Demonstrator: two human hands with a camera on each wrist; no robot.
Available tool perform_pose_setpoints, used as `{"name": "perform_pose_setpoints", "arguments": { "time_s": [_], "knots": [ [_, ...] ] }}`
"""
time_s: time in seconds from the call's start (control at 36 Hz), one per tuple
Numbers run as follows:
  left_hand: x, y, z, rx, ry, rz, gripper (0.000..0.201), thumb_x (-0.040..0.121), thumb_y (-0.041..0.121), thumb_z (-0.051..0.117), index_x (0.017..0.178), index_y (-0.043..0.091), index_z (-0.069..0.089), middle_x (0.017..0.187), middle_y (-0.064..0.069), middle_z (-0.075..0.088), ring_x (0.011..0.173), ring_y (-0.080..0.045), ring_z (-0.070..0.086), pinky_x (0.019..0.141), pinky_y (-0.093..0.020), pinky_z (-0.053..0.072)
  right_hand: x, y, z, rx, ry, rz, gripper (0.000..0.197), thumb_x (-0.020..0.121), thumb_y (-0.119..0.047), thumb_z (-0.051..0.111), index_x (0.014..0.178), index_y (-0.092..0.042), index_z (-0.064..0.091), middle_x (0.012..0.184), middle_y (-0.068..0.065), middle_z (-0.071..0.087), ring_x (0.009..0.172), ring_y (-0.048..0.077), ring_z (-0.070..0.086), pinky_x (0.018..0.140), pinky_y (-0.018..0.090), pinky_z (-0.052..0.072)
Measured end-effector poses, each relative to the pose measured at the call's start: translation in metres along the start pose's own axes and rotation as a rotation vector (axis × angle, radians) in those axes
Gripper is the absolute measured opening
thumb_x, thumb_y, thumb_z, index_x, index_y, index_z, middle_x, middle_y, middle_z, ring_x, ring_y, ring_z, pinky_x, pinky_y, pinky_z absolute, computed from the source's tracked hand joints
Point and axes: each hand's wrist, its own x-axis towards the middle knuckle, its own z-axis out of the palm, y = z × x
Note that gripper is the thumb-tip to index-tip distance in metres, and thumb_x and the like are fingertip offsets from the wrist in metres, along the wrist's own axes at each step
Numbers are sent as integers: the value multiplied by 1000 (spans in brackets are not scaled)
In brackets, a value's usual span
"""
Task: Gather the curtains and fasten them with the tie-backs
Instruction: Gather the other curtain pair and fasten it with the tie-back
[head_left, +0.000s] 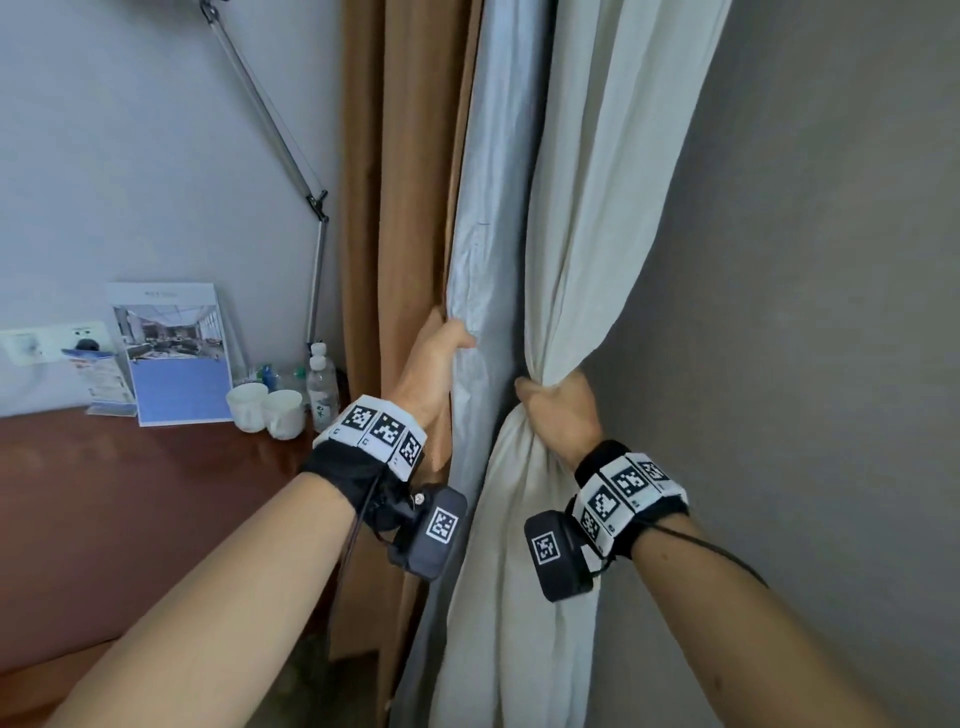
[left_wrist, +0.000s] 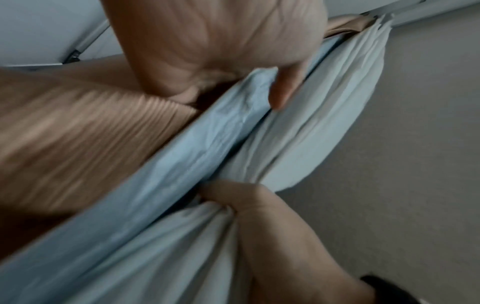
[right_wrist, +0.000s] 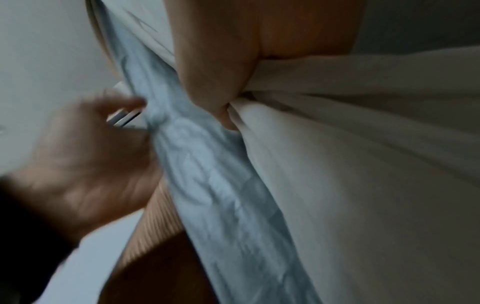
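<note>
Three curtain layers hang in the corner: a brown curtain (head_left: 400, 182), its pale blue-grey lining (head_left: 498, 208) and a cream white curtain (head_left: 597, 208). My left hand (head_left: 441, 358) grips the edge of the brown curtain and its lining, thumb on the lining's front, fingers hidden behind the fabric. In the left wrist view that thumb (left_wrist: 283, 90) presses the blue-grey lining (left_wrist: 197, 144). My right hand (head_left: 558, 405) grips the white curtain bunched into a tight neck; the right wrist view shows the white curtain (right_wrist: 363, 164) squeezed in my palm. No tie-back is visible.
A grey wall (head_left: 805, 312) stands right of the curtains. At the left, a reddish-brown desk (head_left: 130, 478) carries a brochure stand (head_left: 176, 358), two white cups (head_left: 265, 408) and small water bottles (head_left: 321, 384). A metal lamp arm (head_left: 270, 119) runs up the wall.
</note>
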Motion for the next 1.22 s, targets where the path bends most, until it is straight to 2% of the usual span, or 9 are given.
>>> {"name": "perform_pose_setpoints", "arguments": {
  "time_s": [0.11,0.19,0.25,0.42,0.56,0.78,0.86,1.03,1.22],
  "knots": [
    [1,10,6,348,-256,-64,32,73,23,81,102,15,70,93,4,76,91,-11,71,85,-23,52,-12,-13,23,-114,-160,-190,36,80,-19,53,114,-9,61,108,2,67,104,18,62,91,33,50],
    [12,9,7,635,-171,-112,84,42,58,93,112,17,69,101,7,75,95,-9,70,87,-29,56,-21,-21,30,-336,-206,-355,16,87,-3,47,86,-8,62,85,-1,56,95,17,56,77,21,38],
    [17,11,5,708,-79,-132,102,29,61,93,115,16,66,105,7,73,96,-10,69,88,-32,57,-24,-25,30,-444,-285,-339,27,86,-12,54,111,-1,57,106,11,58,109,27,56,92,33,44],
    [23,13,-3,710,115,-75,28,79,17,76,102,5,66,103,-7,70,95,-22,67,85,-32,55,-20,-17,30,-399,-499,-295,95,75,-39,72,147,-15,16,144,4,37,135,22,33,111,44,29],
    [30,24,-36,728,143,-97,39,85,17,72,120,3,63,113,-8,66,105,-25,63,93,-33,52,7,-13,12,86,-417,-6,51,72,-35,73,119,-18,62,121,-3,61,116,17,55,90,24,42],
    [19,46,-80,582,85,-154,47,85,9,75,129,4,59,120,1,64,95,-9,62,76,-15,48,46,-45,31,316,-489,29,93,55,-14,67,144,-14,40,140,-2,50,126,11,47,102,26,37],
    [14,53,-90,559,61,-158,42,85,3,73,126,5,62,118,-1,67,96,-10,64,72,-11,49,44,-66,57,476,-614,78,77,61,0,59,136,-4,47,120,6,65,104,17,63,79,20,51],
    [20,63,-113,617,115,-120,39,89,7,70,128,4,61,117,-1,64,93,-9,61,62,-3,46,43,-75,85,374,-526,37,26,79,8,64,105,9,65,104,23,69,93,30,67,91,39,53],
    [49,41,-102,697,234,-65,38,90,14,69,125,4,62,114,-7,65,104,-21,61,84,-26,47,46,-67,72,235,-449,7,44,70,-19,77,111,-6,66,102,11,74,94,26,71,90,45,56]
  ]
}}
